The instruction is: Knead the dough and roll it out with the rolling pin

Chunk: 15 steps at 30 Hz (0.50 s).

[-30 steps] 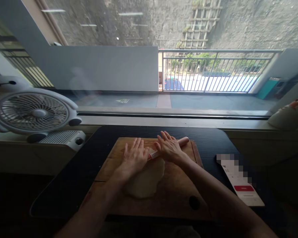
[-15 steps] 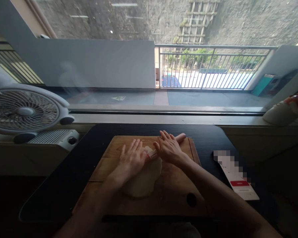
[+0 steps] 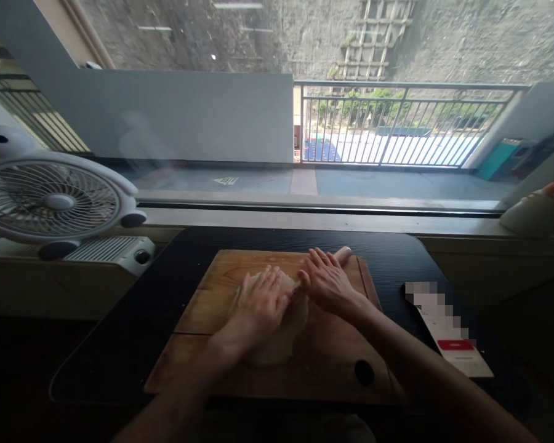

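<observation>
A pale, flattened sheet of dough (image 3: 277,341) lies on a wooden board (image 3: 332,351). A rolling pin (image 3: 343,255) runs slantwise across the dough's far part, mostly hidden under my hands; its far right end sticks out. My left hand (image 3: 264,298) rests palm down over the pin and dough, fingers stretched forward. Palm down on the pin's right part, my right hand (image 3: 325,280) also has its fingers extended rather than wrapped round. Between the hands a short stretch of the pin shows.
The board sits on a black table (image 3: 133,332). On the right lies a partly blurred, pale flat item (image 3: 457,354) with a red patch. A white fan (image 3: 58,200) stands at the left, and a window sill (image 3: 332,218) runs behind the table.
The view has shifted slightly. My left hand has come a little nearer and to the right over the dough, baring its far edge. The printed marking on the pin no longer shows.
</observation>
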{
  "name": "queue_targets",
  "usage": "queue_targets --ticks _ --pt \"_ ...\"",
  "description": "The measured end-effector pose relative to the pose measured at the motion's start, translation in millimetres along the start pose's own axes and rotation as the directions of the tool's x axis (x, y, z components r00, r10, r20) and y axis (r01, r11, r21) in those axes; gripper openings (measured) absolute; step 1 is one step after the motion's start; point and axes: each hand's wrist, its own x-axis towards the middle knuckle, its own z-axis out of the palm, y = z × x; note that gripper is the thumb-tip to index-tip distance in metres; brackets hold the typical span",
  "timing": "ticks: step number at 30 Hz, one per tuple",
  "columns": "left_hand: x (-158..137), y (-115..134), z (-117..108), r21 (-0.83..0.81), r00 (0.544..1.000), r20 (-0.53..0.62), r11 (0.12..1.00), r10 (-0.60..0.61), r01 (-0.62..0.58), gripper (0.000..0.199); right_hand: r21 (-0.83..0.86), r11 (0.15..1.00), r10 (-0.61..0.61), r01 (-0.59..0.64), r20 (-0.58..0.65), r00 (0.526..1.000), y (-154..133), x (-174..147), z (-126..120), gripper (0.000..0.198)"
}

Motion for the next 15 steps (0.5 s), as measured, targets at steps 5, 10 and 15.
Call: queue_targets --ticks 5,10,15 --pt "3 -18 -3 0.004 0.994 0.045 0.995 -0.101 0.101 0.052 0.016 1.0 -0.025 0.026 -0.027 0.999 -20 36 6 0.046" --pt "-51 17 17 0.03 0.967 -0.129 0.976 0.219 -0.217 0.053 -0.03 0.998 -0.06 0.057 -0.121 0.991 10 -50 7 0.053" --pt "-30 3 12 0.001 0.984 -0.109 0.99 0.14 -0.141 0.047 -0.039 0.999 -0.001 -0.003 -0.118 0.993 3 -33 6 0.053"
